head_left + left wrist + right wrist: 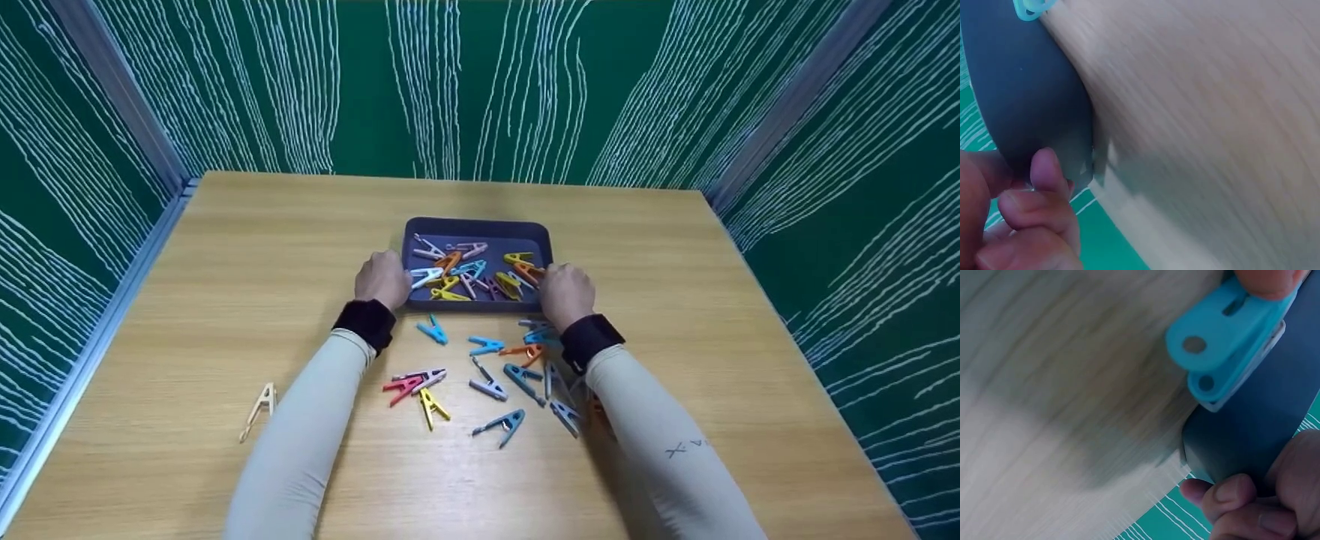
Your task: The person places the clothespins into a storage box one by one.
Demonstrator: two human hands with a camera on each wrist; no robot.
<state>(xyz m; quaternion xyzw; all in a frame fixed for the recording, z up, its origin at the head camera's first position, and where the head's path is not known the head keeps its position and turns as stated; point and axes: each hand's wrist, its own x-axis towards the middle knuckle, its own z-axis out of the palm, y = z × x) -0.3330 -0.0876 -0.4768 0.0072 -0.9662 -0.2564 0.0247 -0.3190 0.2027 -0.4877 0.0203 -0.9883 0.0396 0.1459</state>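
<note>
A dark blue-grey tray (478, 306) lies on the wooden table, with several coloured clothespins (469, 268) inside. My left hand (383, 279) grips the tray's left side near the front corner. Curled fingers (1044, 214) of that hand show at the tray's wall in the left wrist view. At the opposite side, my right hand (568, 294) holds the tray's right wall, its fingers (1230, 492) bent against it in the right wrist view. Just in front of the tray's right corner lies a blue clothespin (1213, 337). The parts of both hands behind the walls are hidden.
Several more clothespins (487, 388) lie scattered between my forearms, some partly behind the right one. A cream clothespin (259, 410) sits alone left of my left forearm. Green panels with white streaks (510, 90) enclose the table (300, 202) at the back and sides.
</note>
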